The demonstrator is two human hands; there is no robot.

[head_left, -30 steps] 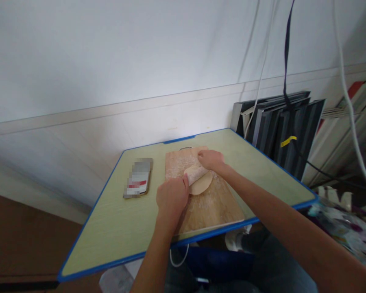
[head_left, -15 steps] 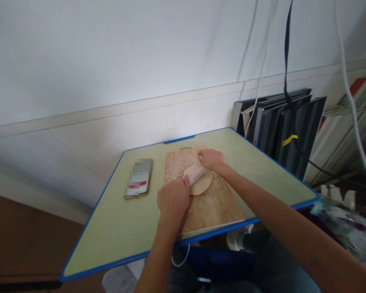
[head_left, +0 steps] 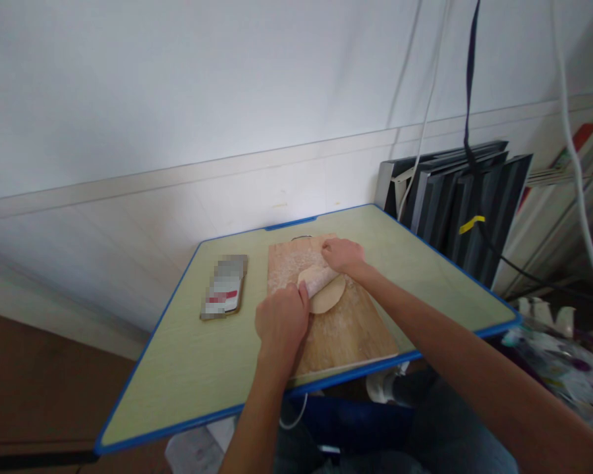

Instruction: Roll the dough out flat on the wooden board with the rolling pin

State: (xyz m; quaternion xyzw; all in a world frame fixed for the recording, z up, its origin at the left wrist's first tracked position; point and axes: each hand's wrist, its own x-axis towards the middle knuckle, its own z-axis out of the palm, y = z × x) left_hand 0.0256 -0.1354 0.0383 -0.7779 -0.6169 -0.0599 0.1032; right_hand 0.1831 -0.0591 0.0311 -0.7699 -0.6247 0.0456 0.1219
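A floured rolling pin (head_left: 322,281) lies slantwise across a flat round of dough (head_left: 329,299). My left hand (head_left: 282,317) is closed around the pin's near left end, and my right hand (head_left: 343,255) grips its far right end. Both ends are hidden under my fingers. Dough shows on both sides of the pin. Under it all is a wooden cutting board (head_left: 346,339), dusted with flour toward its far end and reaching almost to the table's front edge.
The pale green table (head_left: 178,375) has a blue rim and stands against a white wall. A pixelated packet or phone-like object (head_left: 223,289) lies left of the board. Dark panels (head_left: 479,204) lean at the right, with a hanging black cable (head_left: 469,85) in front.
Hands, rolling pin and dough hold nearly the same place on the board. The whole view has shifted very slightly.
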